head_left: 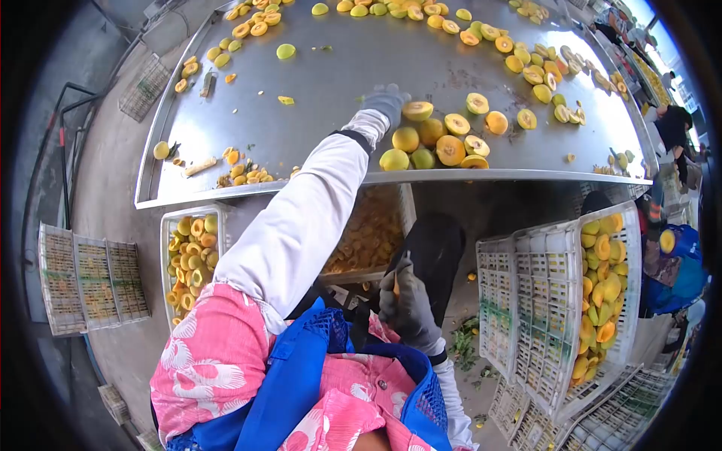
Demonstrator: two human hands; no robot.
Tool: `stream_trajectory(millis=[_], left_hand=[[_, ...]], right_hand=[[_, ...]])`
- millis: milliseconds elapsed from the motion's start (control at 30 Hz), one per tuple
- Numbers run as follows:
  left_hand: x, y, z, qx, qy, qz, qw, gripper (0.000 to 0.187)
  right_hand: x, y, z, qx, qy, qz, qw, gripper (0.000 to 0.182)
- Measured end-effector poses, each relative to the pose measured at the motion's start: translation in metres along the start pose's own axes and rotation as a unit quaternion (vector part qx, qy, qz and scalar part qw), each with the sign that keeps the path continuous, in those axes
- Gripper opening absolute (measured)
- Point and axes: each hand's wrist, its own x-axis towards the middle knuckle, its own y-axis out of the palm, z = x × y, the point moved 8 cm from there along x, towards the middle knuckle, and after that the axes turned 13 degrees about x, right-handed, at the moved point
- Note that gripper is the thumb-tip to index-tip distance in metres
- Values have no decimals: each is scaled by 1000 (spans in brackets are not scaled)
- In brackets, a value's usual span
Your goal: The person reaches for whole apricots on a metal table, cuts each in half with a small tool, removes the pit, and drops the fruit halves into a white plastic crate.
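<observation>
While the left hand (385,101) stretches out over the steel desk (331,83), its gloved fingers (391,96) curl against a halved fruit (417,110) at the top of a small pile (440,139). Whether those fingers actually grip the half or only rest on it, I cannot tell from this angle. That pile sits near the desk's front edge, whole yellow fruit mixed with cut halves showing orange flesh, all touching one another.

Down below the desk edge, the right hand (410,304) is closed around a small knife (396,282), fingers tight on the handle, held close to the body above a blue apron (301,376).

Moving outward: more halves are scattered across the far side of the desk, thick along the top rim and the right-hand curve. A little heap of pits (244,177) lies at the front left, near the edge. Under the desk, a white crate (188,263) on the left holds halved fruit, and a second crate (372,233) behind the sleeve holds more. On the right, a tilted white crate (602,301) is stacked with yellow fruit. Empty trays (90,278) lie on the floor at far left.
</observation>
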Motion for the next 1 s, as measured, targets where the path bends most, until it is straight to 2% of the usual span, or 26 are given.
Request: stream_trajectory(millis=[33,67,100,133,167,200,267,300,367,400,467,500,533,567,600,667,700,767,800,867,900,967,1000], left_hand=[[-7,6,3,-31,1,82,996,55],[-12,12,9,-44,-1,46,998,48],[-24,20,16,-43,-3,55,998,48],[-40,28,26,-219,-25,87,971,48],[-54,37,33,-386,-48,111,915,49],[-70,45,41,-539,-71,130,829,50],[-122,32,47,-726,32,0,687,44],[-152,22,45,-725,28,4,689,44],[-211,-24,33,-692,21,46,721,38],[-229,-30,27,-695,20,48,718,38],[-249,-40,21,-607,6,-2,795,36],[-253,-33,19,-612,7,-5,791,36],[-254,-17,15,-758,2,19,652,39],[-256,-9,10,-872,-1,43,487,41],[-260,-3,7,-874,2,39,485,41],[-271,-16,5,-850,54,-23,524,47],[-274,-17,4,-851,54,-29,522,47],[-282,-34,6,-899,45,-35,435,51],[-285,-36,6,-899,44,-39,433,51],[-290,-37,7,-927,46,-45,370,50],[-290,-36,7,-927,45,-46,370,50],[-292,-34,6,-945,45,-59,318,52],[-294,-34,3,-945,45,-60,319,52]], right_hand=[[0,0,5,4,-25,16,1000,52],[19,-23,-1,-67,-111,21,991,42],[8,10,18,45,24,-27,998,36],[17,16,24,14,-18,-36,999,37],[27,18,31,-19,-63,-41,997,37],[31,29,38,-56,-76,-2,996,39],[39,45,47,-117,-96,41,988,40],[41,51,50,-161,-94,-1,982,39],[45,65,56,-258,-160,-7,953,37],[47,69,51,-261,-157,-10,952,37],[39,82,61,-386,-288,-12,876,34],[37,85,57,-392,-287,-14,874,34],[34,88,55,-403,-291,-27,867,33],[31,90,53,-413,-294,-39,861,32],[29,90,50,-417,-296,-39,858,32],[23,97,47,-413,-324,-33,850,34],[19,99,47,-417,-324,-29,848,34],[12,103,29,-285,-137,-19,949,37],[8,108,26,-289,-136,-17,948,37],[3,114,22,-259,-139,-28,955,38],[2,117,22,-260,-139,-27,955,38],[2,117,22,-250,-127,-45,959,38],[2,118,20,-250,-126,-44,959,38]])
